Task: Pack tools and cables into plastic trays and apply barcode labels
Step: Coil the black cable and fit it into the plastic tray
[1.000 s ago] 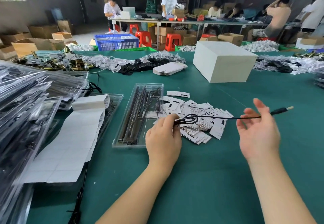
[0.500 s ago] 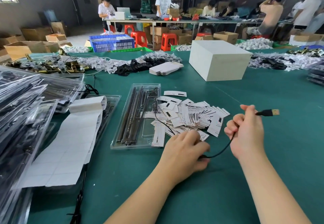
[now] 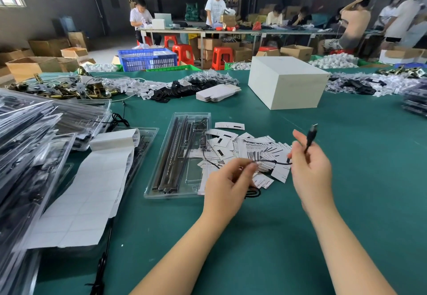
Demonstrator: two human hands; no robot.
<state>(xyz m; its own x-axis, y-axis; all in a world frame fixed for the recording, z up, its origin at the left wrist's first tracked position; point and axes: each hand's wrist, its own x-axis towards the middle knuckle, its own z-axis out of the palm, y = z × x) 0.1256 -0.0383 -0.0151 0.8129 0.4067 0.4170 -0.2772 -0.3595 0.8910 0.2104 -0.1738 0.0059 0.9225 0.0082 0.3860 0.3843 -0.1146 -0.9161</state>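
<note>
A thin black cable point(image 3: 280, 162) stretches between both hands above the green felt-like table point(image 3: 346, 133). The left hand point(image 3: 227, 183) pinches the cable between thumb and fingertips, its other fingers loosely curled; a small dark loop of cable lies on the cloth just beside its wrist. The right hand point(image 3: 310, 170) curls round the cable's far end, so that the rigid black plug point(image 3: 312, 133) sticks up and out past the fingers.

Under the stretched cable lies a fanned heap of small white paper barcode labels point(image 3: 258, 149), stiff rectangles printed with black bars. Just left of them sits a long, clear moulded plastic tray point(image 3: 182, 156) holding slim dark metal rods along its length; the cable's other end runs into it.

Farther left, a glossy white strip of label backing paper point(image 3: 87, 188) drapes over another clear tray, next to a slanting stack of filled transparent trays point(image 3: 30, 137). A plain white cardboard box point(image 3: 286, 82), sharp-edged and matte, stands well behind.
</note>
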